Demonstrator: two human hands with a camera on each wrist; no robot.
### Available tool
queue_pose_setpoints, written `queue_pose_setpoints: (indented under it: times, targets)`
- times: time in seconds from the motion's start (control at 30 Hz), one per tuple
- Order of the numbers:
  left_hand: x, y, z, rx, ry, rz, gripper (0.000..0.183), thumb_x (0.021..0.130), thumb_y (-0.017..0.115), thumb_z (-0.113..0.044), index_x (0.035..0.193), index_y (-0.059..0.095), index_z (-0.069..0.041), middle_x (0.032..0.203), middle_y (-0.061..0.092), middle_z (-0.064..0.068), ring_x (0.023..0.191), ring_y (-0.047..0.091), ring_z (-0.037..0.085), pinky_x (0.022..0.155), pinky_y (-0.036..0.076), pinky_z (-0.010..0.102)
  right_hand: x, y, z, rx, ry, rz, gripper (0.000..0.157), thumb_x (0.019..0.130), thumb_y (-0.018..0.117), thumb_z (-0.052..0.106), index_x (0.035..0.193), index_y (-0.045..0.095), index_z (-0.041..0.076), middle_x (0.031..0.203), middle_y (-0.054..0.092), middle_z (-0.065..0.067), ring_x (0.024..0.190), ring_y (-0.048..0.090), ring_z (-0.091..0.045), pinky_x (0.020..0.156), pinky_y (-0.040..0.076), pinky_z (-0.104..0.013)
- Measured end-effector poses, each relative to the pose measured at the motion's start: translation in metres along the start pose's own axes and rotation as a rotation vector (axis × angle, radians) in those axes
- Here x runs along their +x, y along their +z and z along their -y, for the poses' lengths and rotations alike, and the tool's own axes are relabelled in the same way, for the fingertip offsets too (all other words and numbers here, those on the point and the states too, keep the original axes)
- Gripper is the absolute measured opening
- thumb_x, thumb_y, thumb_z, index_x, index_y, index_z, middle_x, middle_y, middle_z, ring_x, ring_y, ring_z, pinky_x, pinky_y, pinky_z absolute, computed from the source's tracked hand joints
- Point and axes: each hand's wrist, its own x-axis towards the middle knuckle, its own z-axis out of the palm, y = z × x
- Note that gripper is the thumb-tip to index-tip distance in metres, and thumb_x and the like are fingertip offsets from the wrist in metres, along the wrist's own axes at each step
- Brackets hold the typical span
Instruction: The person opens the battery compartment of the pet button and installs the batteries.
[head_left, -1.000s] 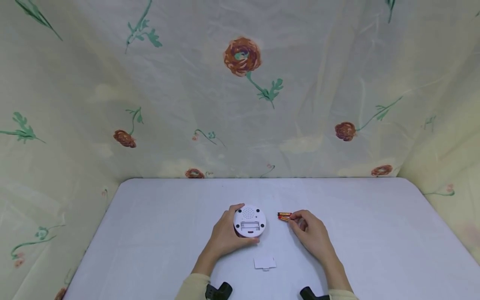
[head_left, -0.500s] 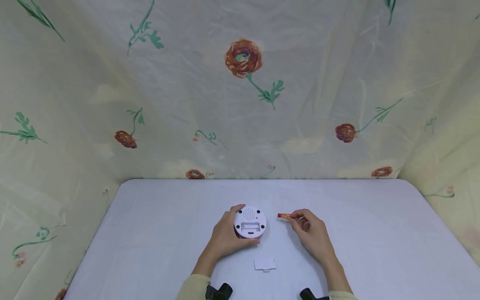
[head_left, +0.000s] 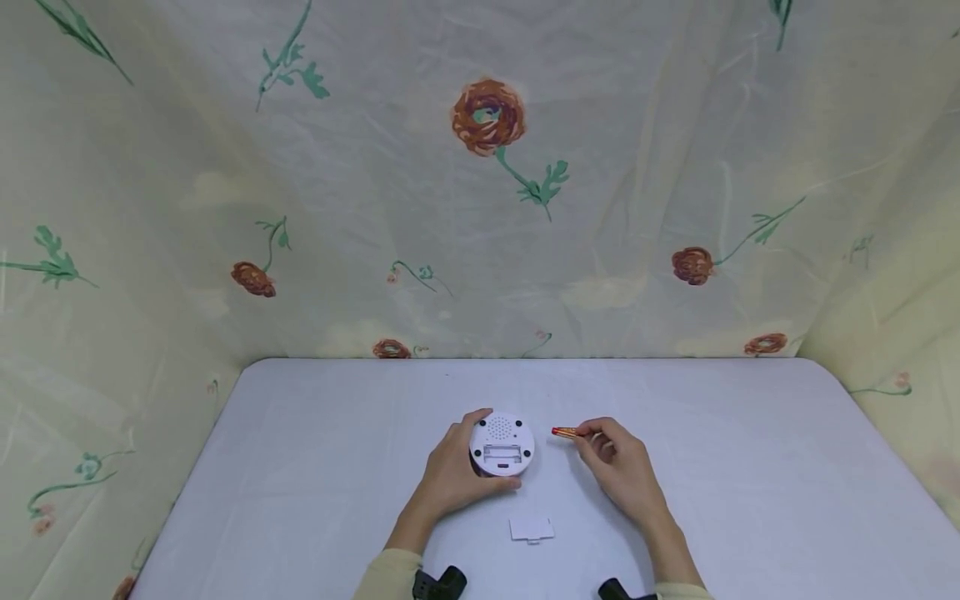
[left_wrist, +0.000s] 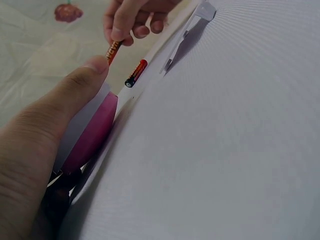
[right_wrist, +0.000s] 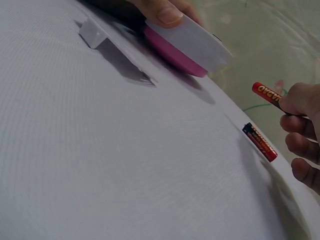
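My left hand (head_left: pixel 448 468) grips a round white device (head_left: pixel 501 427) by its side, thumb along the near edge. The wrist views show its magenta lower part (right_wrist: pixel 172 52). Its underside faces up, with speaker holes, dark feet and an uncovered battery compartment (head_left: pixel 502 454) that has nothing in it. To the right, my right hand (head_left: pixel 617 460) pinches a red and black battery (right_wrist: pixel 267 94) between thumb and finger, above the table. A second battery (right_wrist: pixel 260 142) lies on the table below it, close under the curled other fingers.
A white battery cover (head_left: pixel 532 529) with a small tab lies on the white table (head_left: pixel 337 483) in front of the device, between the forearms. Flower-printed curtains (head_left: pixel 480 250) stand behind the table and at both sides. Black wrist cameras (head_left: pixel 440 582) sit on the forearms.
The right hand has picked up one battery from beside the other and moved it slightly left. The left hand and device have hardly moved.
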Motion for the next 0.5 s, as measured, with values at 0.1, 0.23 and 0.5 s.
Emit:
queue_pose_setpoints:
  times: [0.1,0.23,0.5]
  targets:
    - [0.001,0.001,0.001,0.008,-0.002,0.003,0.105,0.056,0.077,-0.068,0.143,0.03,-0.034,0.119,0.055,0.003,0.102,0.055,0.015,0.084,0.046,0.038,0.0,0.002,0.002,0.015,-0.009,0.003,0.014,0.085,0.069,0.012,0.095,0.063,0.019,0.079,0.058,0.006,0.07,0.052,-0.006,0.061,0.042,-0.018]
    - [0.002,0.002,0.002,0.007,-0.001,0.003,0.106,0.056,0.077,-0.069,0.144,0.03,-0.033,0.12,0.055,0.003,0.103,0.055,0.015,0.086,0.046,0.038,0.001,0.005,0.005,0.034,-0.034,0.008,0.014,0.085,0.069,0.011,0.096,0.064,0.017,0.079,0.059,0.005,0.07,0.051,-0.006,0.06,0.042,-0.018]
    - [0.002,0.003,0.003,0.006,0.0,0.003,0.106,0.056,0.077,-0.069,0.144,0.03,-0.034,0.12,0.055,0.003,0.103,0.054,0.014,0.086,0.046,0.038,0.002,0.008,0.012,0.06,-0.089,0.011,0.013,0.084,0.07,0.008,0.095,0.065,0.014,0.079,0.059,0.007,0.071,0.051,-0.005,0.06,0.043,-0.02]
